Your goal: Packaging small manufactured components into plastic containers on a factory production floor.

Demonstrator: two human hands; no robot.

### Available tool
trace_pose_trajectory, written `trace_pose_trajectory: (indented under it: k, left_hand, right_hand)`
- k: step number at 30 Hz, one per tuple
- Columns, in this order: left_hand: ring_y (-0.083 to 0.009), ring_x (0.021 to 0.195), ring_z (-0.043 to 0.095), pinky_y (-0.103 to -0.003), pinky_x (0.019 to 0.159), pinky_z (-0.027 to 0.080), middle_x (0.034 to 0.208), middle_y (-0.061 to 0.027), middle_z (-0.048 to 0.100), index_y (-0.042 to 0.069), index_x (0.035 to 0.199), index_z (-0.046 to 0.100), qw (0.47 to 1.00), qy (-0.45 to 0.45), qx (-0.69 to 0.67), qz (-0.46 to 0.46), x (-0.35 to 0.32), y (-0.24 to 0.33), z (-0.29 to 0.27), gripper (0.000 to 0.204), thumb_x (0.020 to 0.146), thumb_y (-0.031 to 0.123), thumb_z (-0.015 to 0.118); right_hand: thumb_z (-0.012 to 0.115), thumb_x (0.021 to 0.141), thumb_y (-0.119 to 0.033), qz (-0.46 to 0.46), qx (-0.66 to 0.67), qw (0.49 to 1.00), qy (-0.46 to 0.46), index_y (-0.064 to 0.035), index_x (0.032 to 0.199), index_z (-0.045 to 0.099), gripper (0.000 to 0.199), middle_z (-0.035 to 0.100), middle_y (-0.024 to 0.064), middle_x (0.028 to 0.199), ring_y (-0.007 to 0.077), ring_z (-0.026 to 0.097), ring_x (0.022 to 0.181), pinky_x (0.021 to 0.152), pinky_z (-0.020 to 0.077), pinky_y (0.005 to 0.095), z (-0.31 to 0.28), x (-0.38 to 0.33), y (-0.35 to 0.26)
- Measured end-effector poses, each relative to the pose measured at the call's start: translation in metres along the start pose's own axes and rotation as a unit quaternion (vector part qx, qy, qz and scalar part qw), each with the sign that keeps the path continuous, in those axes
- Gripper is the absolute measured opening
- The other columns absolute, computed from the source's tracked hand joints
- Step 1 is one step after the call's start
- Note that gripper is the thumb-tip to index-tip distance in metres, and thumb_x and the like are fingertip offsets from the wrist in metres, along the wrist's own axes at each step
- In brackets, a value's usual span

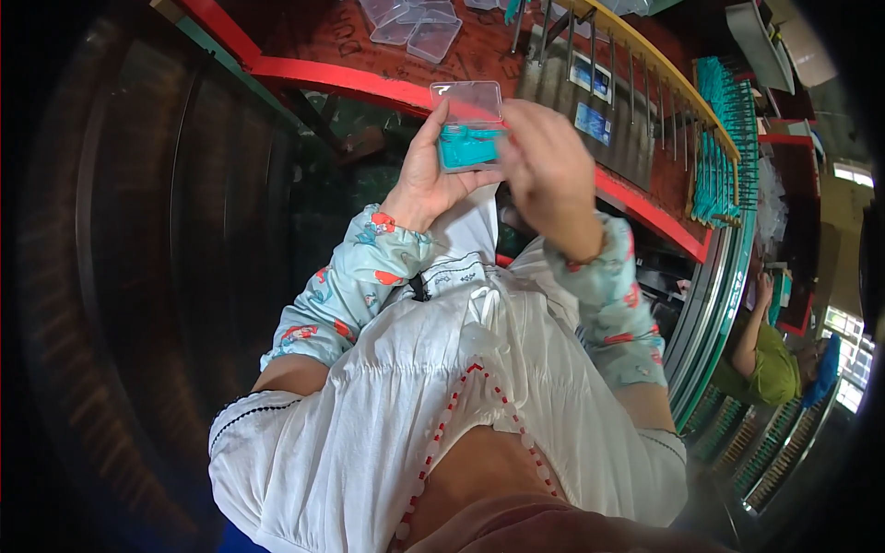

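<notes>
Moderately lit indoor scene, brightest at centre on white clothing [396,405]. Daylight glaring, blown out, from windows [853,350] at far right edge. Left side sunk in deep shadow, detail lost. Strong fisheye bending of straight edges toward a black circular rim. Slight motion blur on right hand [553,175].

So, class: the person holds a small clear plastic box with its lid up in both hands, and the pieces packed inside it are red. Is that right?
Not quite. The pieces inside the clear plastic box are teal, not red; the head view shows it. The rest stands: the left hand and right hand hold the box together, with its lid up.
</notes>
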State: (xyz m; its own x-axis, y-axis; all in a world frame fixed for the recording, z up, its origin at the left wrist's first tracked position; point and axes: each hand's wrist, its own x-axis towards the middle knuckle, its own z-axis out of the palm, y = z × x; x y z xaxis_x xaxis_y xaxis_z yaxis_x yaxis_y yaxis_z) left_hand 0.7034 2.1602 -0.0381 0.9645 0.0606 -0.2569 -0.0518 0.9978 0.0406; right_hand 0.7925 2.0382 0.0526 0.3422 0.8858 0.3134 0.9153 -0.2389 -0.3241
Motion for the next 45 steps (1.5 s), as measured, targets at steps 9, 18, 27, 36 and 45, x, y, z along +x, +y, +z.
trace_pose_trajectory:
  k: [9, 18, 27, 36, 45]
  left_hand:
    - [-0.0213, 0.107, 0.061, -0.040, 0.093, 0.050, 0.119, -0.0073, 0.062, 0.010, 0.122, 0.055, 0.998, 0.029, -0.040, 0.027, 0.014, -0.010, -0.009, 0.052, 0.094, 0.054, 0.049]
    - [-0.0291, 0.118, 0.055, -0.054, 0.101, 0.042, 0.128, -0.0117, 0.056, 0.010, 0.134, 0.047, 0.998, 0.035, -0.004, 0.042, 0.006, 0.002, -0.013, 0.070, 0.091, 0.065, 0.042]
    - [-0.0463, 0.119, 0.050, -0.065, 0.101, 0.036, 0.127, -0.0272, 0.052, -0.005, 0.132, 0.044, 0.999, 0.002, 0.019, 0.028, 0.011, 0.014, -0.008, 0.086, 0.087, 0.068, 0.047]
    - [-0.0466, 0.122, 0.047, -0.065, 0.102, 0.035, 0.132, -0.0256, 0.050, -0.004, 0.134, 0.042, 0.998, -0.001, 0.061, 0.031, 0.003, 0.020, -0.006, 0.079, 0.091, 0.062, 0.045]
    - [-0.0392, 0.120, 0.051, -0.061, 0.100, 0.039, 0.132, -0.0174, 0.052, 0.006, 0.136, 0.044, 0.996, 0.048, 0.073, 0.008, -0.004, 0.009, 0.020, 0.071, 0.092, 0.062, 0.043]
  right_hand:
    - [0.060, 0.087, -0.029, -0.065, -0.052, 0.996, 0.012, 0.0003, 0.131, 0.051, 0.053, 0.050, 0.0180, 0.136, 0.0373, 0.045, 0.127, 0.103, 0.0350, 0.0461, 0.057, -0.020, 0.020]
    - [0.059, 0.089, -0.023, -0.109, 0.062, 0.987, 0.100, -0.0011, 0.122, 0.059, 0.040, 0.057, 0.0174, 0.126, 0.0353, 0.053, 0.118, 0.098, 0.0407, 0.0434, 0.020, 0.006, 0.013]
    - [0.066, 0.080, -0.022, 0.061, -0.041, 0.997, 0.037, 0.0002, 0.114, 0.060, 0.041, 0.064, 0.0180, 0.096, 0.0318, 0.063, 0.086, 0.078, 0.0496, 0.0406, -0.022, 0.138, 0.081]
    - [0.082, 0.065, -0.031, 0.030, -0.150, 0.982, 0.111, -0.0135, 0.108, 0.066, 0.050, 0.067, 0.0073, 0.099, 0.0296, 0.054, 0.100, 0.087, 0.0366, 0.0448, -0.010, 0.124, 0.067]
    - [0.081, 0.066, -0.021, 0.020, 0.170, 0.964, 0.206, -0.0077, 0.108, 0.068, 0.046, 0.062, 0.0057, 0.097, 0.0257, 0.052, 0.101, 0.096, 0.0340, 0.0380, 0.029, -0.001, -0.007]
